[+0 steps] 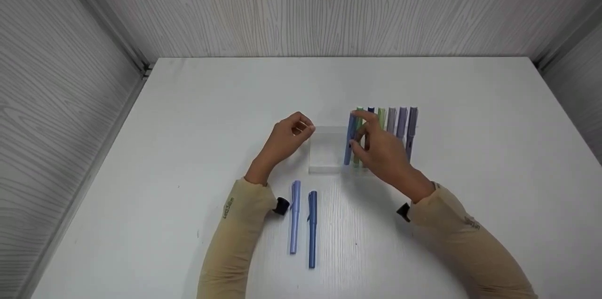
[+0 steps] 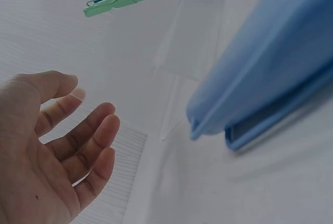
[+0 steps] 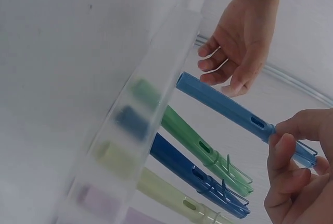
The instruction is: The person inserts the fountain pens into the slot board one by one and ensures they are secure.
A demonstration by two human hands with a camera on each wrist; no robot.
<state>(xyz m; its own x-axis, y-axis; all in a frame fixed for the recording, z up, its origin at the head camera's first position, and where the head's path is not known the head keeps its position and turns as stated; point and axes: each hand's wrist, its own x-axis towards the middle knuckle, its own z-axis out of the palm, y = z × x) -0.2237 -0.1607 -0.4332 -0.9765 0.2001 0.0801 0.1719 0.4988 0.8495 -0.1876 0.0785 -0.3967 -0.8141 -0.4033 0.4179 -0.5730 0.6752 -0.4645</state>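
Note:
My right hand [image 1: 383,151] pinches a light blue pen [image 3: 223,101] near its clip end, between thumb and fingers. In the right wrist view the pen slants, its other end beside the edge of a translucent pen holder [image 1: 324,169]; whether they touch I cannot tell. Several pens stand in the holder's right part, among them a green pen [image 3: 187,143], a dark blue pen [image 3: 179,159] and a pale green pen [image 3: 169,193]. At the holder's left end my left hand [image 1: 287,139] hovers with loosely bent fingers and holds nothing.
A periwinkle pen [image 1: 295,219] and a darker blue pen [image 1: 312,231] lie on the white table [image 1: 211,101] in front of the holder. Grey, lavender and dark purple pens [image 1: 412,122] fill the holder's right end. A wood-grain panel [image 1: 329,7] rises behind the table.

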